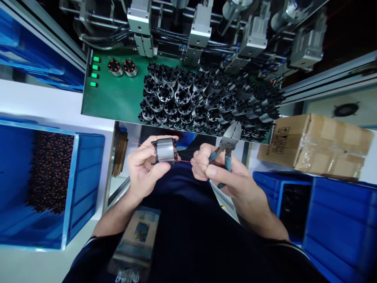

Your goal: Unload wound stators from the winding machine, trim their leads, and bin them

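Observation:
A metal motor stator with black end pieces and copper windings lies sideways in my left hand, held between thumb and fingers. A thin wire sticks out from its left end, and a reddish wire runs from its right end to my right hand. The fingers of that hand are closed, with the thumb and a finger pinching the wire. Grey-handled cutting pliers are also gripped there, jaws pointing up and away from the stator. Parts of the handles are hidden by the fingers.
Beyond my hands, a green worktop bears rows of stators and two copper-wound ones. Machine clamps hang behind them. A blue bin of wound parts stands left; a cardboard box and blue crates stand right.

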Motion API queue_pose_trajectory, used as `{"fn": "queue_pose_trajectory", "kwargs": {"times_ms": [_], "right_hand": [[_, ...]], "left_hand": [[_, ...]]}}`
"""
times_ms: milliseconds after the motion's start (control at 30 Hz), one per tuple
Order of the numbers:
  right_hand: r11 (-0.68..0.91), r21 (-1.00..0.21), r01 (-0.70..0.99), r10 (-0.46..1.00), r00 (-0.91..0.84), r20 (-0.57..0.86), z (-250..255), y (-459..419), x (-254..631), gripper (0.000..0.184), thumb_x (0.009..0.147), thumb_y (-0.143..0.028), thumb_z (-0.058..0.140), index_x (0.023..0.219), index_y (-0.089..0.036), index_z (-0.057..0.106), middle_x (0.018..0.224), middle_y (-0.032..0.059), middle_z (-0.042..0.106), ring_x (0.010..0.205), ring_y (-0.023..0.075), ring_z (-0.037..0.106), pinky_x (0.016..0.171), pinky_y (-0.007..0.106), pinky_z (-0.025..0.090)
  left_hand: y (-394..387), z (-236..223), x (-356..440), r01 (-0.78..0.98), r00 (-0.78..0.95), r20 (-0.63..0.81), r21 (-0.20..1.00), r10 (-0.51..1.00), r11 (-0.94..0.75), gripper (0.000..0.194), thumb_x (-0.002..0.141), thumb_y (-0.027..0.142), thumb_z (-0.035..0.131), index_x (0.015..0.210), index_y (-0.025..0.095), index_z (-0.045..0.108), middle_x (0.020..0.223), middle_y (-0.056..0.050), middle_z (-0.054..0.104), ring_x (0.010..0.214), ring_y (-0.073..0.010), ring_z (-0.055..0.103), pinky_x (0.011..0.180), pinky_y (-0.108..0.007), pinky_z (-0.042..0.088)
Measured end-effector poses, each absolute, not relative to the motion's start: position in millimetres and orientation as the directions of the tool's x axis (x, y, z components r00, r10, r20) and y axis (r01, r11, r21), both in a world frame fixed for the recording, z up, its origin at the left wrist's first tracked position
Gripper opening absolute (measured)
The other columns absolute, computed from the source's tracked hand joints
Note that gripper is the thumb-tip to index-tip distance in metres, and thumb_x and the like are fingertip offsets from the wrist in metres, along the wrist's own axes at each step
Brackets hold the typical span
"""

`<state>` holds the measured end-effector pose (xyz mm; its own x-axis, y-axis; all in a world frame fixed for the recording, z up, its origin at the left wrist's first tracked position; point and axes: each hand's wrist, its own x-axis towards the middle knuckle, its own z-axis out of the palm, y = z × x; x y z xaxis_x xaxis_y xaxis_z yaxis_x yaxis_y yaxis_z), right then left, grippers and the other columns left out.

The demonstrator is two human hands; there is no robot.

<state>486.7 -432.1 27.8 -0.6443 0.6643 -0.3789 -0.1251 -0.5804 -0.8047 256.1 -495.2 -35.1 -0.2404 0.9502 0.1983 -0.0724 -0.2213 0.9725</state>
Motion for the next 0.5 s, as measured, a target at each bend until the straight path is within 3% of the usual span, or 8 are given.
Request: {"fn": "queue_pose_trajectory", "kwargs": {"times_ms": [167,367,500], "right_hand": [[-0.537,-0.834,-0.123,0.672,-0.659,-0.336,24,-427,496,0.028,0.109,-0.049,0.085,0.102,-0.026,0.071,0.09,-0.0018,0.057,0.08,0.016,0.049,0.075,0.037,0.037],[-0.537,-0.834,-0.124,0.701,-0.616,-0.359,27,-432,494,0.027,0.109,-0.047,0.087,0.102,-0.027,0.072,0.088,-0.0027,0.055,0.079,0.0164,0.047,0.074,0.037,0.039],[-0.338,-0.939,-0.063,0.87,-0.402,-0.286,15,-448,494,0.023,0.118,-0.051,0.075,0.117,-0.028,0.078,0.091,-0.0018,0.06,0.079,0.0169,0.05,0.075,0.037,0.044]], "left_hand": [[-498,-33,263,-0.079,-0.232,0.164,0.979,0.959,-0.187,0.042,0.108,0.068,0.088,0.112,0.028,0.1,0.14,-0.014,0.09,0.121,-0.0339,0.087,0.091,-0.045,0.076],[-502,-32,270,0.105,-0.214,0.157,0.985,0.964,-0.137,0.046,0.122,0.065,0.064,0.111,0.029,0.091,0.148,-0.014,0.087,0.125,-0.034,0.087,0.092,-0.051,0.078],[-504,-44,267,0.278,-0.189,0.218,0.947,0.957,-0.161,0.04,0.122,0.062,0.065,0.122,0.029,0.088,0.153,-0.014,0.084,0.137,-0.0359,0.085,0.104,-0.056,0.078]]}}
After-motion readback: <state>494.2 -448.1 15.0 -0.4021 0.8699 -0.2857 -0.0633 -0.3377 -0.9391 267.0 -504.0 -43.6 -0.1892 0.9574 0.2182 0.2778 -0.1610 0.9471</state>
